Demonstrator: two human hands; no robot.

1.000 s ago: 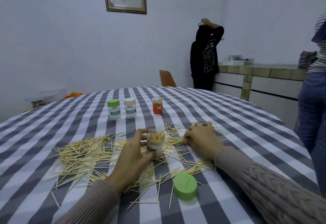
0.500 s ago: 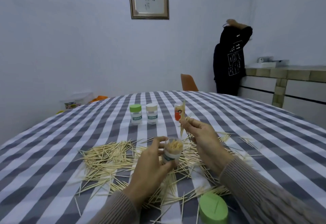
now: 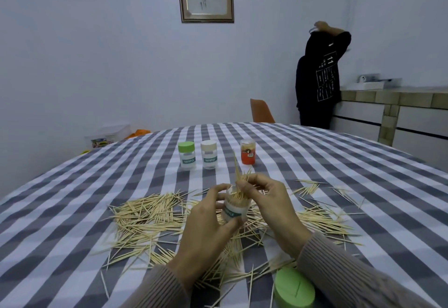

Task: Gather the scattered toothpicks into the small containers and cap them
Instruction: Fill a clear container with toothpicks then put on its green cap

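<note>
Head view: an open container (image 3: 234,210) is gripped by the left hand (image 3: 208,225) at table centre, fingers and thumb curled round its wall. A bundle of toothpicks (image 3: 238,177) is pinched by the right hand (image 3: 269,208) just above the container's mouth, tips pointing toward 12 o'clock. Scattered toothpicks (image 3: 145,215) are spread over the checked tablecloth (image 3: 72,198) from 9 to 3 o'clock of the container. A loose green cap (image 3: 294,288) is seen at 5 o'clock. Three capped jars are lined up at 12 o'clock: green-lidded (image 3: 186,155), beige-lidded (image 3: 209,154), orange (image 3: 248,151)
</note>
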